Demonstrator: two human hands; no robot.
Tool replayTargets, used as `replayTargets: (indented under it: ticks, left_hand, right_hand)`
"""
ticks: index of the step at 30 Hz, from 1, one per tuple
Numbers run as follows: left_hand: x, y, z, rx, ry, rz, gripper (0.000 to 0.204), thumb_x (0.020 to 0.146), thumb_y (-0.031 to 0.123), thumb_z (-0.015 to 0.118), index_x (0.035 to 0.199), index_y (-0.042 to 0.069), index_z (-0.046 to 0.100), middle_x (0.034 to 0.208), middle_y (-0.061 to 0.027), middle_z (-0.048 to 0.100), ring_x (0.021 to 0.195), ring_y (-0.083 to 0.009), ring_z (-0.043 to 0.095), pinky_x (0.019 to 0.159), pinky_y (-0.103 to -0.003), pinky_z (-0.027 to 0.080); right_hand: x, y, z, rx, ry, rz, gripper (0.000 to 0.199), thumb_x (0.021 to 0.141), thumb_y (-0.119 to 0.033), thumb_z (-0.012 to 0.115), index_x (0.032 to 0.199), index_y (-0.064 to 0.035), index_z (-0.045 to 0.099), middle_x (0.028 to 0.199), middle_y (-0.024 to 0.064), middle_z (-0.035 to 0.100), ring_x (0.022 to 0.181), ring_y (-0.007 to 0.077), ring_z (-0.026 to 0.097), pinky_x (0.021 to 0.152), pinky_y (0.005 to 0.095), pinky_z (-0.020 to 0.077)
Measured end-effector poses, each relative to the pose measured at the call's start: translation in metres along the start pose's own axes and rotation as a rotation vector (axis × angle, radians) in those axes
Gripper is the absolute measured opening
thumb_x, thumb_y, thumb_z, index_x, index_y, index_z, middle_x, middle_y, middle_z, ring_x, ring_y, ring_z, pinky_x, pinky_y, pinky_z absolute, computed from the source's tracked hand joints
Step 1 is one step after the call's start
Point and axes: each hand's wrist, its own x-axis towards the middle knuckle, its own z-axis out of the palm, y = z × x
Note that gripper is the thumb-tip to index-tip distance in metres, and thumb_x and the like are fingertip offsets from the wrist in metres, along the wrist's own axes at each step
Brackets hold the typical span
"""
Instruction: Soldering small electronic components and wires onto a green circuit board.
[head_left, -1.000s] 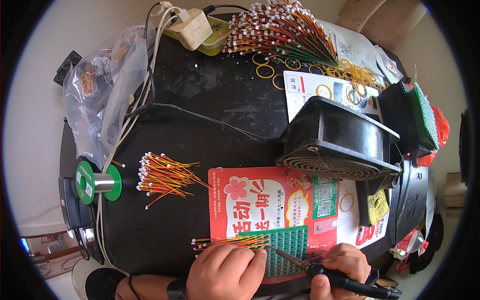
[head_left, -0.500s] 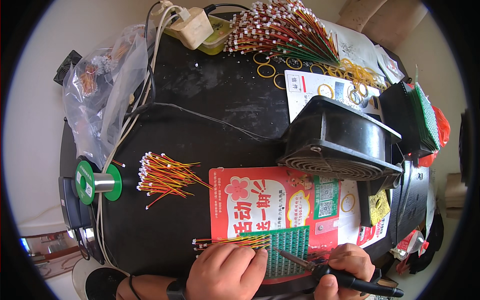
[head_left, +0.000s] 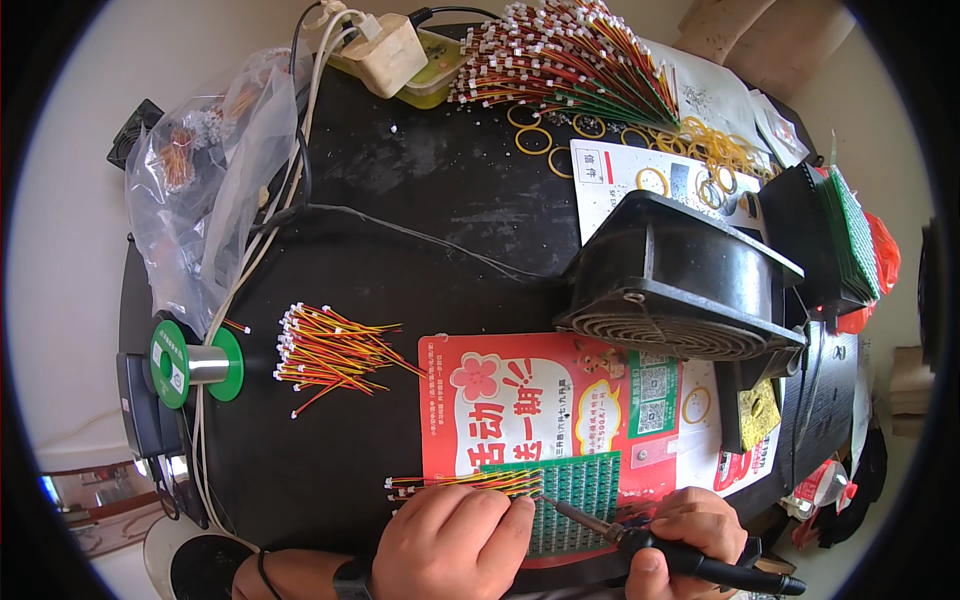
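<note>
A green circuit board (head_left: 580, 500) lies on a red printed sheet (head_left: 450, 390) at the front of the table. Along its left part run several red and yellow wires with white plugs (head_left: 480, 482). My left hand (head_left: 455, 540) is closed over the board's left side, thumb and finger pinched by the wire ends; what it pinches is mostly hidden. In my right hand (head_left: 690, 540) is a soldering iron (head_left: 620, 537), its black handle pointing to the lower right. The iron's tip is at the wire ends on the board, beside my left thumb.
A pile of plugged wires (head_left: 335, 355) and a green solder spool (head_left: 200, 368) are at left. A black fan (head_left: 680, 280) stands behind the board, with a yellow sponge (head_left: 758, 415) at right. Bundled wires (head_left: 570, 60) and rubber bands (head_left: 715, 150) lie at the back.
The soldering iron's tip has shifted slightly left, closer to my left thumb and the wire ends. My right hand has moved a little left with it; my left hand stays put.
</note>
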Motion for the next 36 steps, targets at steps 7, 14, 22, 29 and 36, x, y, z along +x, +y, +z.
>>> replayTargets:
  ticks: [7, 14, 22, 29, 36]
  left_hand:
    - [0.000, -0.001, -0.001, -0.009, -0.025, 0.006, 0.014, 0.080, 0.000, 0.068, 0.093, -0.003, 0.068, 0.086, -0.0127, 0.061, 0.079, -0.0305, 0.064, 0.071, -0.039, 0.055]
    - [0.000, -0.001, 0.002, 0.001, -0.015, 0.009, 0.014, 0.080, 0.000, 0.068, 0.093, -0.003, 0.068, 0.086, -0.0126, 0.061, 0.078, -0.0301, 0.063, 0.071, -0.038, 0.055]
    - [-0.002, -0.001, -0.001, 0.030, -0.003, -0.005, 0.015, 0.079, 0.002, 0.068, 0.094, -0.002, 0.068, 0.089, -0.0123, 0.061, 0.082, -0.0297, 0.064, 0.072, -0.038, 0.055]
    - [0.009, -0.006, -0.006, -0.011, -0.012, 0.082, 0.016, 0.080, 0.004, 0.068, 0.095, -0.001, 0.069, 0.095, -0.0117, 0.065, 0.084, -0.0286, 0.065, 0.073, -0.037, 0.055]
    - [0.004, -0.057, -0.076, 0.431, 0.058, -0.487, 0.015, 0.075, 0.002, 0.075, 0.084, 0.002, 0.063, 0.082, -0.0135, 0.064, 0.079, -0.0361, 0.062, 0.071, -0.045, 0.049]
  right_hand:
    - [0.000, 0.001, 0.000, 0.009, -0.015, -0.003, 0.024, 0.089, -0.009, 0.069, 0.100, 0.0066, 0.055, 0.066, 0.0144, 0.058, 0.051, 0.0243, 0.057, 0.049, 0.0349, 0.0465]
    - [-0.003, 0.000, -0.001, 0.031, 0.033, -0.008, 0.026, 0.090, -0.012, 0.069, 0.101, 0.0073, 0.055, 0.068, 0.0151, 0.057, 0.052, 0.0239, 0.055, 0.049, 0.0356, 0.0450]
    - [-0.005, -0.002, 0.001, 0.025, 0.038, 0.002, 0.027, 0.092, -0.014, 0.067, 0.102, 0.0079, 0.055, 0.073, 0.0172, 0.058, 0.056, 0.0242, 0.056, 0.053, 0.0365, 0.0469]
    - [-0.025, -0.002, -0.006, -0.024, 0.114, 0.073, 0.032, 0.097, -0.022, 0.063, 0.106, 0.0064, 0.055, 0.085, 0.0208, 0.062, 0.068, 0.0256, 0.060, 0.065, 0.0368, 0.0516]
    - [-0.024, -0.005, -0.003, -0.067, 0.120, 0.077, 0.030, 0.097, -0.022, 0.063, 0.104, 0.0062, 0.058, 0.084, 0.0197, 0.063, 0.070, 0.0273, 0.062, 0.068, 0.0378, 0.0530]
